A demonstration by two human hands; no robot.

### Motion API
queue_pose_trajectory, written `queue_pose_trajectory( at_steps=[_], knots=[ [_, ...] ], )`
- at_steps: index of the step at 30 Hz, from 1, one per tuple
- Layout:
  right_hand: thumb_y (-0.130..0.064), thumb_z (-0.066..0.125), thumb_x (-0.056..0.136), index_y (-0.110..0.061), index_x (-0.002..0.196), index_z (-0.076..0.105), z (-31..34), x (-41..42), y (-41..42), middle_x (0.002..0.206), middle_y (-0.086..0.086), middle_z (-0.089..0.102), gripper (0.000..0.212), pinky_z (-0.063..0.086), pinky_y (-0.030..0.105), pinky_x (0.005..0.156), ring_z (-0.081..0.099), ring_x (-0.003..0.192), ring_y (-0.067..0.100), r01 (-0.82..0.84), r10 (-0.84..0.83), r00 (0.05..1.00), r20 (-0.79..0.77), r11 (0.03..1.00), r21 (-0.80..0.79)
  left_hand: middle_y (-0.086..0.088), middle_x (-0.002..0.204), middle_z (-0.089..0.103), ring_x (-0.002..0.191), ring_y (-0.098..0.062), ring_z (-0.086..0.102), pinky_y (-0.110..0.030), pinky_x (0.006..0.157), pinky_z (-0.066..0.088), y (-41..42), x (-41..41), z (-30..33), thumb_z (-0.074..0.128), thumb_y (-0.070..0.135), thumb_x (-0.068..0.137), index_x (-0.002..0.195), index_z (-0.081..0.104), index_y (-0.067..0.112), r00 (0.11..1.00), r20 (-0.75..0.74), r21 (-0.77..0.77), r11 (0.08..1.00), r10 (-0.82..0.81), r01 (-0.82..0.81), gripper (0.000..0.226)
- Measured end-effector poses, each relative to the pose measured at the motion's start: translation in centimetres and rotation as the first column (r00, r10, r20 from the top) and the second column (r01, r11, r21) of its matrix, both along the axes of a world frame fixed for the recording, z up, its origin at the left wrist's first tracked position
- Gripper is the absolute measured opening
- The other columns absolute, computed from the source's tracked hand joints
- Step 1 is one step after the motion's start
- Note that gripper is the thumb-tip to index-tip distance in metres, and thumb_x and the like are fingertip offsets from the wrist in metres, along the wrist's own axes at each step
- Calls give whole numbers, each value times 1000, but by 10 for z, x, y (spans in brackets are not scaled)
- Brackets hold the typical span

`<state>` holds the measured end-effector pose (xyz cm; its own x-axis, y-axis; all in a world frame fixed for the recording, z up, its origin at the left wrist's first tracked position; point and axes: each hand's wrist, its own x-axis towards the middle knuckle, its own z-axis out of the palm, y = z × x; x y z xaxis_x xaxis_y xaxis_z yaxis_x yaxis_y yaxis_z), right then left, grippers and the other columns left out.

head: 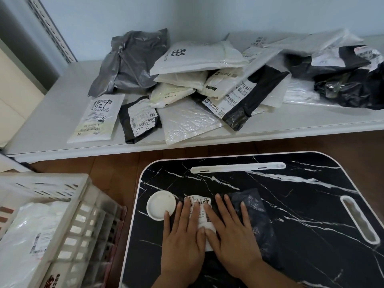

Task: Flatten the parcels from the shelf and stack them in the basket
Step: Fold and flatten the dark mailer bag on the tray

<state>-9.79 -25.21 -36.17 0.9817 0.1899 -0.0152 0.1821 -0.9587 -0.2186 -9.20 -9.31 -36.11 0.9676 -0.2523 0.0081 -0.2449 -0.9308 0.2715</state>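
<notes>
Both hands lay flat, fingers straight, on a black parcel point(252, 213) near the counter's point(291, 204) near edge: the left hand point(184, 238) and right hand point(230, 235) pressed its white label point(200, 206), each grip spread. A white dish point(161, 206) sat just left. More parcels point(197, 80) covered the shelf point(52, 121) beyond; the basket point(79, 204), at left, held white parcels.

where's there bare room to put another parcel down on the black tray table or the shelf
Tray table: bare marble right of the black parcel, up to the side handle slot, and a strip below the top groove. Shelf: bare left end, left of the grey bag. Crowded: shelf middle and right, and around both hands.
</notes>
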Motion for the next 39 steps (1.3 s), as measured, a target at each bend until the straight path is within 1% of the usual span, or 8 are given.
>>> queue_pose_trajectory(
  at_steps=[8, 13, 17, 21, 26, 31, 36, 39],
  knots=[
    [-63, 20, 99, -37, 149, 27, 3, 0, -6, 157, 5, 30, 57, 13, 65, 105, 25, 145, 22, -7, 8, 1000, 9, 999, -52, -11, 151, 38, 143, -22, 23, -48, 111, 16, 0, 0, 6, 9, 45, 101, 147, 32, 22, 998, -53, 21, 999, 26, -24, 57],
    [-72, 22, 93, -28, 146, 37, 0, -10, -53, 154, -2, 35, 71, 15, 67, 104, 25, 144, 23, 37, -37, 999, 5, 979, -198, -5, 153, 34, 143, -21, 27, -47, 110, 14, 6, 0, 11, 9, 51, 100, 151, 27, 26, 987, -157, 92, 996, 34, -20, 59],
    [-64, 18, 98, -25, 145, 40, -3, -18, -89, 151, 1, 40, 65, 15, 62, 106, 21, 144, 26, 148, -152, 988, 5, 952, -267, 8, 155, -21, 145, -12, -19, -46, 117, -12, 5, -1, 20, -34, 67, 71, 143, -23, 39, 986, -164, 75, 997, 22, -9, 78],
    [-59, 14, 100, -17, 142, 42, 21, -2, -58, 152, 5, 37, 65, 14, 57, 110, 21, 145, 27, 190, -174, 977, 122, 971, -141, 15, 148, -31, 137, -13, -32, -45, 115, -20, 4, -1, 36, -41, 71, 57, 133, -34, 45, 976, -209, 37, 998, 51, -45, 81],
    [-48, 13, 103, -19, 146, 35, 31, 8, 11, 155, 3, 32, 56, 19, 50, 109, 26, 145, 26, -134, 148, 977, 152, 986, -97, 11, 159, -1, 147, -9, -8, -33, 119, -3, 14, -3, 37, -7, 63, 84, 148, -3, 40, 947, -199, -220, 931, 250, -292, 68],
    [-48, 12, 103, -19, 147, 33, 16, -3, 11, 156, 0, 30, 56, 21, 52, 107, 26, 145, 24, -92, 101, 990, 99, 992, -89, 5, 139, 54, 133, -31, 41, -51, 99, 44, 30, -6, 29, 20, 40, 99, 133, 57, 27, 989, -111, 118, 990, 95, -82, 52],
    [-51, 17, 102, -23, 148, 36, 14, -4, 11, 158, -2, 28, 56, 20, 54, 106, 24, 145, 22, -82, 90, 994, 61, 990, -115, -1, 145, 47, 137, -36, 35, -56, 105, 19, 30, -7, 13, 37, 45, 83, 135, 54, 23, 996, -83, 265, 964, 29, -6, 59],
    [-52, 17, 102, -25, 148, 35, 11, -4, 11, 158, -3, 26, 57, 18, 54, 107, 22, 146, 22, -90, 98, 994, 57, 988, -123, -5, 145, 47, 133, -38, 42, -58, 103, 21, 24, -9, 11, 36, 40, 80, 134, 55, 18, 990, -139, 260, 965, 23, 14, 62]
  ],
)
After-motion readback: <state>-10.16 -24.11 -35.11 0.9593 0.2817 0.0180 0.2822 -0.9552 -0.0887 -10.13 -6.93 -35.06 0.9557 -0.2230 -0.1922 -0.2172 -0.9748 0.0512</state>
